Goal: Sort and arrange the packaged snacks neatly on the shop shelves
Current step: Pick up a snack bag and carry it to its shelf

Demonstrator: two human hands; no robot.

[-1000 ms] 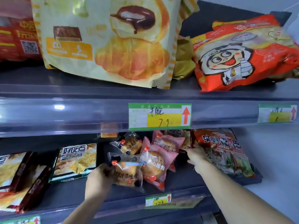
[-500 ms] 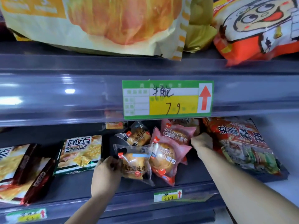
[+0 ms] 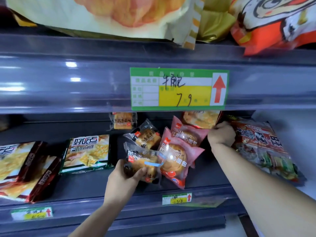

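My left hand [image 3: 127, 175] grips a clear-wrapped toast bread pack [image 3: 142, 161] just above the lower shelf [image 3: 85, 187]. Behind it lies a second clear toast pack [image 3: 145, 136], and a third [image 3: 123, 123] stands at the back. Two pink red bean bread packs [image 3: 177, 163] [image 3: 186, 134] lean to the right of them. My right hand [image 3: 221, 134] is closed at the back on the left edge of a large red snack bag [image 3: 261, 147]; what the fingers hold is partly hidden. A yellowish pack [image 3: 200, 118] lies behind the pink ones.
A green-edged cracker pack [image 3: 88, 153] and dark red-and-yellow packs [image 3: 22, 170] lie at the left of the lower shelf. The upper shelf [image 3: 68, 48] carries a big yellow croissant bag [image 3: 106, 12] and a red cartoon bag [image 3: 277, 24]. A green price label [image 3: 178, 89] hangs on its front rail.
The view has come closer and dipped towards the lower shelf. My left hand has tilted the toast pack a little. My right hand has stayed near the red bag's edge.
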